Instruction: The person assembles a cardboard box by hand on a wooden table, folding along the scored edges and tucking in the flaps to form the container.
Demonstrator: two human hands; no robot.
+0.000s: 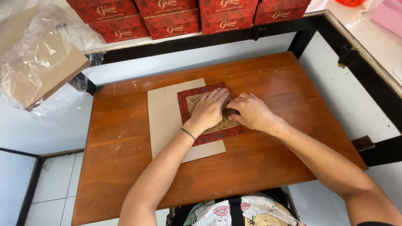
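Both hands rest palm-down on a red patterned sheet (211, 134), apparently to flatten it and keep it from shifting. The left hand (209, 109) lies with fingers together and extended; the right hand (251, 112) lies beside it, fingertips meeting the left. Neither hand clamps anything. The sheet lies directly beneath both palms, on a tan cardboard blank (163, 121) on the wooden table (284, 83). Beyond the hands, red boxes (176, 19) are stacked.
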